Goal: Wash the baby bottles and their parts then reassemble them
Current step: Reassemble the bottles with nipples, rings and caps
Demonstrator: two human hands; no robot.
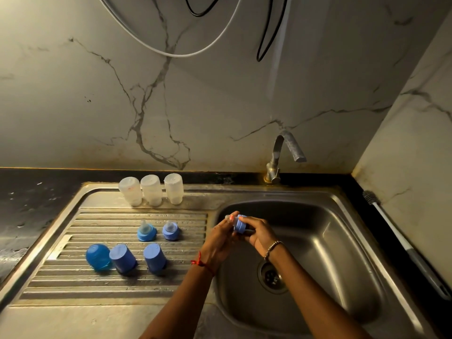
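The steel sink (pixel 342 211) has a drainboard (pixel 97 285) bearing three upturned clear bottles (pixel 151 193) at the back, three blue caps (pixel 154 258) in front, and two teat collars (pixel 146 231) between. Over the basin, the left hand (pixel 220 241) and right hand (pixel 259 233) both grip a third collar (pixel 239 224), fingers curled round it.

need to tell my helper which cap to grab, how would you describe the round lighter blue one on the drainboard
Find the ribbed stainless steel drainboard left of the steel sink basin. In the row of three blue caps nearest the person, it is the leftmost: the bright blue dome-shaped plastic cap. Unlike the darker blue flat-topped cylindrical caps beside it, it is rounded and lighter.
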